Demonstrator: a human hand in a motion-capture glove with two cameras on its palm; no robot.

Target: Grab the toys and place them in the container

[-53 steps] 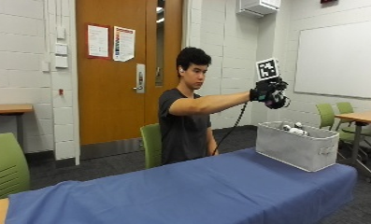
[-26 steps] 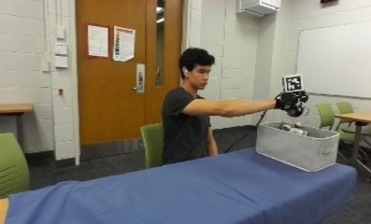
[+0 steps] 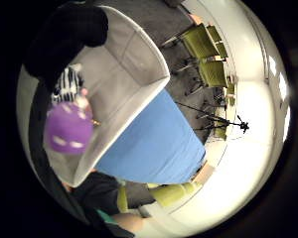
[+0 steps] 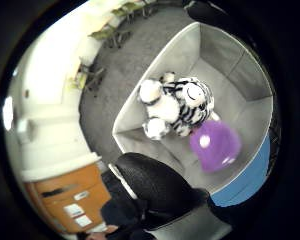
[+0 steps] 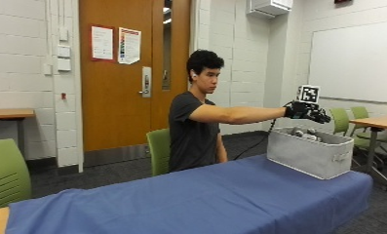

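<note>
While the blue-covered surface [image 5: 199, 195] spans the scene, the grey fabric container [image 5: 308, 152] stands at its far end, close to the corner, with the seated person's arm stretched out level so that the gloved right hand [image 5: 306, 112] hangs above the bin's open top. Inside, as the thumb-side palm view shows, a striped plush tiger [image 4: 177, 107] lies against one wall, and a purple toy [image 4: 215, 145] with pale spots sits just beside it — whether resting on the bottom or mid-drop cannot be told. No toy shows anywhere on the cloth, so the task appears at or near its end. The fingers look extended over the bin, with nothing visibly held. Room for moving is generous: the bin's rim is wide and unobstructed, though the container sits near the surface edge — a nudge outward could tip it off.
</note>
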